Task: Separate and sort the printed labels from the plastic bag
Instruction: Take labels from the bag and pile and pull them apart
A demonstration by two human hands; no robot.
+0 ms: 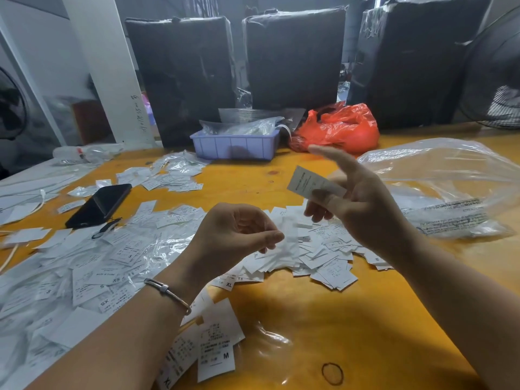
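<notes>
Both forearms reach in from the bottom edge, raised above the table. The left hand (236, 235) sits at centre, back to the camera, fingers curled in with thumb tip meeting them, nothing visibly held. A bangle rings that wrist. At two o'clock from it, the right hand (357, 198) is higher, index finger pointing out toward eleven o'clock, the other fingers bent and pinching a label (312, 184).
</notes>
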